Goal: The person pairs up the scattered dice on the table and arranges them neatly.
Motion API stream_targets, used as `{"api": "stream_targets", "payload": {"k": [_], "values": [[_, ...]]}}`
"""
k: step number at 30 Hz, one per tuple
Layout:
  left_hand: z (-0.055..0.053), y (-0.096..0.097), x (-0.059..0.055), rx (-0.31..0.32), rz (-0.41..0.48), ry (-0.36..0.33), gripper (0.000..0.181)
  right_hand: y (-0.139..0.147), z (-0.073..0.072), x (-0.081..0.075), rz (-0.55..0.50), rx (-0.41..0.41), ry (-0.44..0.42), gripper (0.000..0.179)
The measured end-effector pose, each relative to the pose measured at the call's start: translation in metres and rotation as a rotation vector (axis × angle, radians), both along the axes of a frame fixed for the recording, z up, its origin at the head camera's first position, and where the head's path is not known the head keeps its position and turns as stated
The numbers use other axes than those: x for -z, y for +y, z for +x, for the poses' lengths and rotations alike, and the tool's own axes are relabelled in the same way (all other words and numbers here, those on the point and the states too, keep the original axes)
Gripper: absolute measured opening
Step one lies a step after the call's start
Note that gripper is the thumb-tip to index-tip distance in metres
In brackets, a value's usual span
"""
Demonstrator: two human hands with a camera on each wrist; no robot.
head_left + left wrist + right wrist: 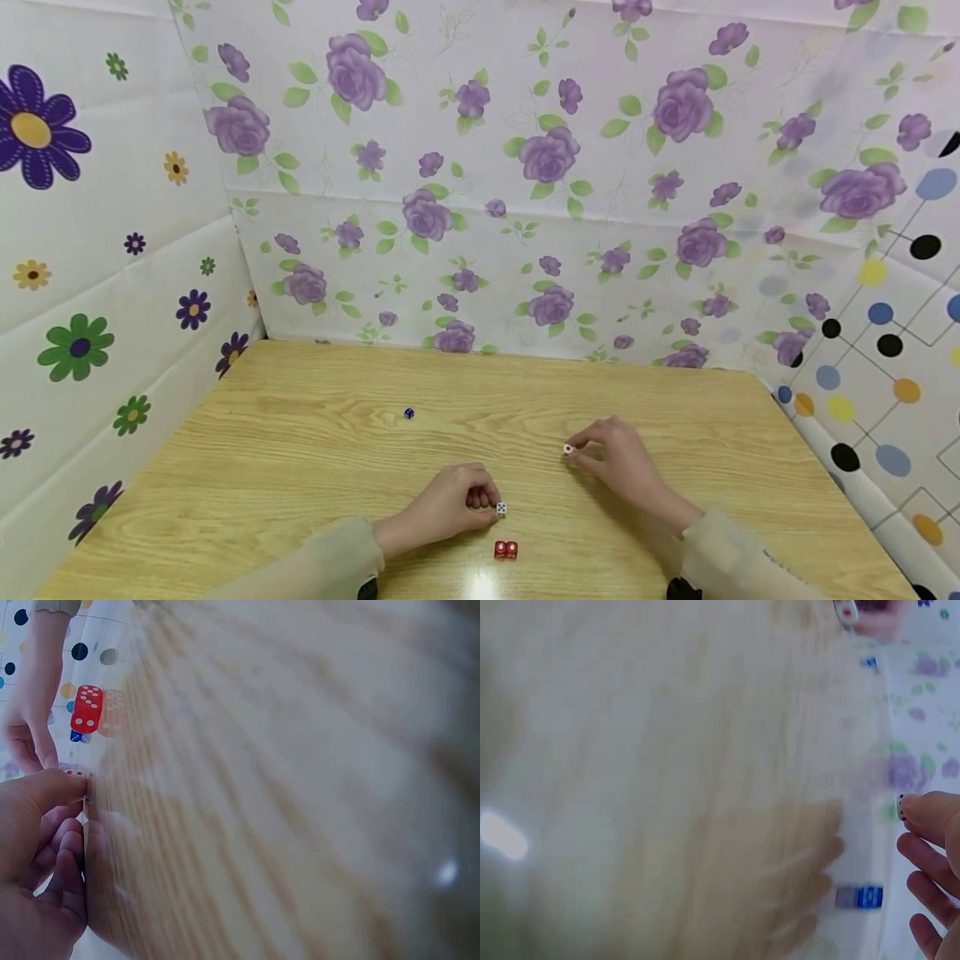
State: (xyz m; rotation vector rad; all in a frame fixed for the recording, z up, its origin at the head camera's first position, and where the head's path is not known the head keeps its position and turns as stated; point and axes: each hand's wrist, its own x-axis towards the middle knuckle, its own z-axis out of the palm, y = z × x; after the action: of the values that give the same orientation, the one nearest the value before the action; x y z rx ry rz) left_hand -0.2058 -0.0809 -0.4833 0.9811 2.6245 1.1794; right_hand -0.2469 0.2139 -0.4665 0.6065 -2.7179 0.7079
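Observation:
My left hand (pixel 489 502) lies curled on the wooden table (pixel 300 467) and pinches a small white die (pixel 501 508) at its fingertips. To its right, my right hand (pixel 576 451) pinches another white die (pixel 567 450) between thumb and fingertips, low over the table. Two red dice (pixel 506 549) lie side by side near the front edge, just below the left hand. A blue die (pixel 408 413) sits alone farther back. The left wrist view shows my curled fingers (pixel 52 855) and a red die (pixel 88 709). In the right wrist view my fingertips (pixel 930 814) hold a die (pixel 901 806).
Flowered panels (pixel 525 208) wall the table at the back and left, and a dotted panel (pixel 885 350) closes the right side. A blurred blue die (pixel 859 897) shows near my right hand in the right wrist view. Both wrist views are mostly blurred tabletop.

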Motion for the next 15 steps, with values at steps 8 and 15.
{"api": "stream_targets", "payload": {"k": [8,15], "values": [[0.0,0.0,0.0,-0.005,0.002,-0.016,0.008,-0.023,0.02,-0.004,-0.023,-0.046,-0.024,0.012],[0.0,0.0,-0.001,-0.014,-0.007,-0.023,0.008,-0.037,0.033,-0.002,-0.029,-0.066,-0.083,0.012]]}}
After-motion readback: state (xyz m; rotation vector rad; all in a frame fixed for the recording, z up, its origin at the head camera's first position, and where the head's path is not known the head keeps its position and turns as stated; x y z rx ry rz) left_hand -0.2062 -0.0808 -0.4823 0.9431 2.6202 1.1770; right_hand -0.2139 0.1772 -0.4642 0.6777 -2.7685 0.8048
